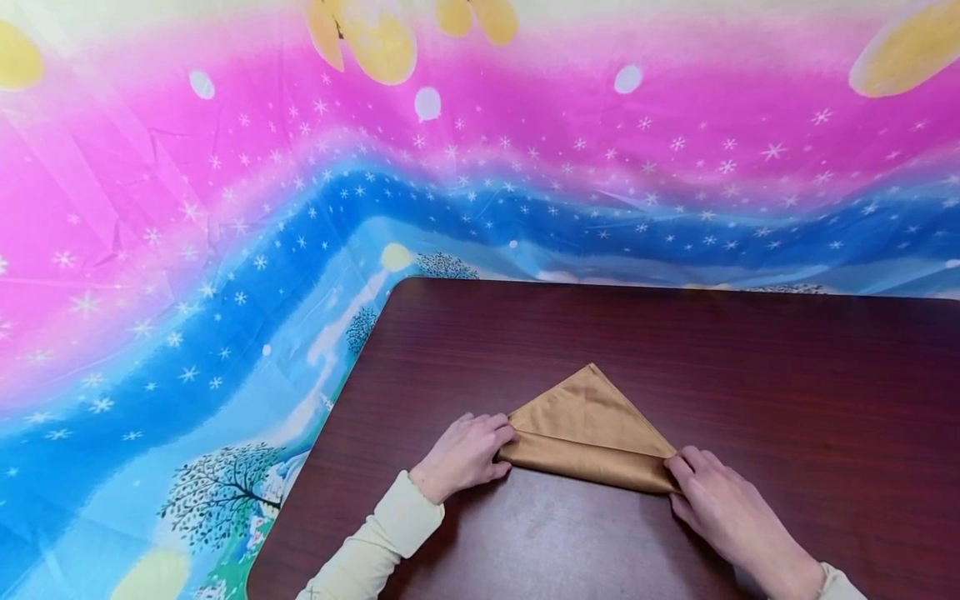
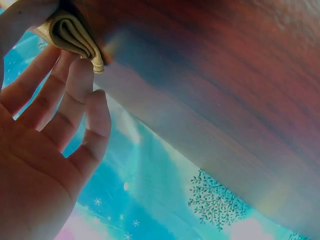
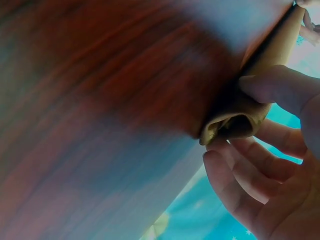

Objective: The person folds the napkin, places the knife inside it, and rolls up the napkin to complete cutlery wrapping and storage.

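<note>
A golden-brown satin cloth point(image 1: 588, 408) lies on the table, its far part a triangle pointing away and its near edge rolled into a flat band. At the band's left end my left hand point(image 1: 467, 450) grips the cloth between thumb and fingers. My right hand point(image 1: 731, 504) pinches the right end in the same way. The left wrist view shows the folded layers of the cloth point(image 2: 75, 37) by the left fingertips. In the right wrist view, the roll's hollow end point(image 3: 235, 125) sits between the right thumb and fingers.
The dark reddish wood table point(image 1: 810, 375) has a rounded far-left corner. Behind it and along its left side hangs a pink and blue backdrop cloth point(image 1: 465, 192) printed with snowflakes and trees.
</note>
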Available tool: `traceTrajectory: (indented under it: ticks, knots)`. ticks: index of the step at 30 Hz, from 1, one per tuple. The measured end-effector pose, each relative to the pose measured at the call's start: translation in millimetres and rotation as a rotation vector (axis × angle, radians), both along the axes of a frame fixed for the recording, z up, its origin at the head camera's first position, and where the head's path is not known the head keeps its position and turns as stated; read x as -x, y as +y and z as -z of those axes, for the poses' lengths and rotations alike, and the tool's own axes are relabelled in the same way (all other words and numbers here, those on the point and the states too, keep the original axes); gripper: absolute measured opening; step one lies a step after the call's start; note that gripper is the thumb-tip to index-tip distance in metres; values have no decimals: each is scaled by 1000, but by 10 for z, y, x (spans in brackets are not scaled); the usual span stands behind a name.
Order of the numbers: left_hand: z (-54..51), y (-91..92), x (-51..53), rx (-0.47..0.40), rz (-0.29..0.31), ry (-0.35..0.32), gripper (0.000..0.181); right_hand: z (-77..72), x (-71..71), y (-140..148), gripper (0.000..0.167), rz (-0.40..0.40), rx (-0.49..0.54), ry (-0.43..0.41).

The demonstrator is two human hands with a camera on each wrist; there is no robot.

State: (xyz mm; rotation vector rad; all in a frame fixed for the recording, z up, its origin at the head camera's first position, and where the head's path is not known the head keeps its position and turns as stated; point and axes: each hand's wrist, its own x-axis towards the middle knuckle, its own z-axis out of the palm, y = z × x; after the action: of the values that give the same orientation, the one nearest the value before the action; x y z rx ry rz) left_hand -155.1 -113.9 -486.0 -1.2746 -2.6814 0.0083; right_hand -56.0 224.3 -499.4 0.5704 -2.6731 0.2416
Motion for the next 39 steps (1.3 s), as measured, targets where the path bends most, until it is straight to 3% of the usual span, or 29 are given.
traceTrajectory:
  ticks: [14, 20, 26, 30, 39]
  knots:
    - [18, 2, 12, 0, 29, 29, 23, -8, 15, 4, 24, -5, -17, 34]
    - [40, 4, 25, -32, 44, 81, 16, -18, 17, -5, 16, 6, -26, 51]
    - [59, 18, 41, -28, 22, 110, 8, -17, 25, -13, 12, 20, -23, 60]
    - [60, 18, 56, -22, 7, 82, 6, -14, 28, -15, 10, 25, -21, 55]
    - [66, -24, 104, -80, -6, -66, 8, -16, 14, -13, 8, 30, -9, 31]
